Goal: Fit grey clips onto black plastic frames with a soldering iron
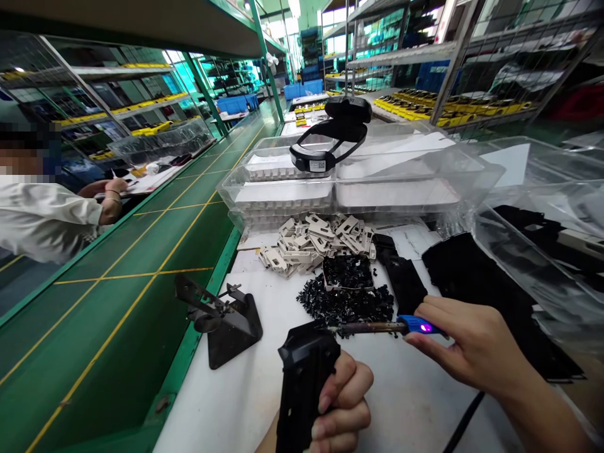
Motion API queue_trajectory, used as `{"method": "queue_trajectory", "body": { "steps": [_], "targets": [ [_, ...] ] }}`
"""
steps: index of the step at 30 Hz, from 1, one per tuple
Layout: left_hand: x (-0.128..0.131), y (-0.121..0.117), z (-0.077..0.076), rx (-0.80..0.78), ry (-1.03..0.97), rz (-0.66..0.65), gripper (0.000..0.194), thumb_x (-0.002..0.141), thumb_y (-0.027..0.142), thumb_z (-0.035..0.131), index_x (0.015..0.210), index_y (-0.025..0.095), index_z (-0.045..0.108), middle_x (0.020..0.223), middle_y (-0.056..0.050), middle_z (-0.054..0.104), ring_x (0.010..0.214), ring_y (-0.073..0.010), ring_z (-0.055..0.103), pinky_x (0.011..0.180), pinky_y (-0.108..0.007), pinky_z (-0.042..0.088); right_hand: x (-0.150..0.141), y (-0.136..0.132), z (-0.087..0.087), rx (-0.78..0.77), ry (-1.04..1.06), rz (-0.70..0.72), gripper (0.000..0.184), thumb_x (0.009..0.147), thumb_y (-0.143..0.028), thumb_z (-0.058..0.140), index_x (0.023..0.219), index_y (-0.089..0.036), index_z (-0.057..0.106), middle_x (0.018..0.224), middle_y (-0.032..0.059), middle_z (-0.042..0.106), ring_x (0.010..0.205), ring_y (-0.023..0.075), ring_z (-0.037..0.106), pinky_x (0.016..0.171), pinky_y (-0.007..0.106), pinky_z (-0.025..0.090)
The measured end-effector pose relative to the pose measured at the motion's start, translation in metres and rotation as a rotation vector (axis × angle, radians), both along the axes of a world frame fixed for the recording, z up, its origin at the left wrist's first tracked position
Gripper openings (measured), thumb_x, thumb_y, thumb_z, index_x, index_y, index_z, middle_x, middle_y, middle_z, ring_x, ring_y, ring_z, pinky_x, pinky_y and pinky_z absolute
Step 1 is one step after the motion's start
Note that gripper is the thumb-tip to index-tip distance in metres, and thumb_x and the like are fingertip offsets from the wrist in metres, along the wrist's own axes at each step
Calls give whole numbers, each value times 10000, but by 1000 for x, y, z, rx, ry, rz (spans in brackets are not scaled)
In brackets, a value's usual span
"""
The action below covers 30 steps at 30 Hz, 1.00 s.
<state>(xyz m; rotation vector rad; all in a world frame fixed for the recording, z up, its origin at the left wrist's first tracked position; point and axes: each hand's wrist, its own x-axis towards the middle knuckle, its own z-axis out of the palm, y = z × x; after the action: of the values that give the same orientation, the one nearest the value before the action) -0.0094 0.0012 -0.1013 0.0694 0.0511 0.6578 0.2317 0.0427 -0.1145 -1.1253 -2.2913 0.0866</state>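
My left hand (343, 402) is wrapped round a black plastic housing (304, 384), held upright at the near edge of the white tabletop (401, 390). Between the fingers and thumb of my right hand (472, 340) is the blue handle of a soldering iron (418, 324), with a purple light glowing on it. Its dark metal shaft points left, and the tip is at the upper right corner of the housing; I cannot tell whether they touch. Just beyond the iron lies a heap of small black parts (346, 301), partly in a small open box.
Pale plastic parts (318, 242) are piled behind the black ones. A dark metal iron stand (231, 327) sits left, beside the green conveyor (141, 264). Clear trays (396, 189) at the back carry a black head-strap device (325, 148). Black sheets (476, 277) lie right; a co-worker (42, 214) sits across.
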Motion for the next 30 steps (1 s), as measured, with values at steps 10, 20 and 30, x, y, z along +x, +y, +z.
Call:
{"method": "queue_trajectory", "body": {
  "steps": [10,20,30],
  "targets": [
    [-5,-1,-11,-7,65,7,372,738,175,754,463,151,506,510,42,382,293,-23,328,132,-74,206,1,-2,1,-2,2,4,391,958,-472,524,683,-196,501,606,-20,467,525,117,440,522,267,254],
    [-4,-3,-8,-9,-3,16,340,798,128,674,497,135,517,539,31,402,314,-28,342,158,-64,249,2,-3,2,10,15,5,403,963,-475,516,676,-195,484,600,-26,458,519,108,430,519,258,249],
    [2,2,2,-7,-2,8,387,760,119,691,443,149,470,494,40,371,271,-21,296,132,-62,219,2,-2,0,1,11,-6,399,961,-478,516,678,-197,496,602,-23,466,521,114,438,524,265,258]
  ]
}}
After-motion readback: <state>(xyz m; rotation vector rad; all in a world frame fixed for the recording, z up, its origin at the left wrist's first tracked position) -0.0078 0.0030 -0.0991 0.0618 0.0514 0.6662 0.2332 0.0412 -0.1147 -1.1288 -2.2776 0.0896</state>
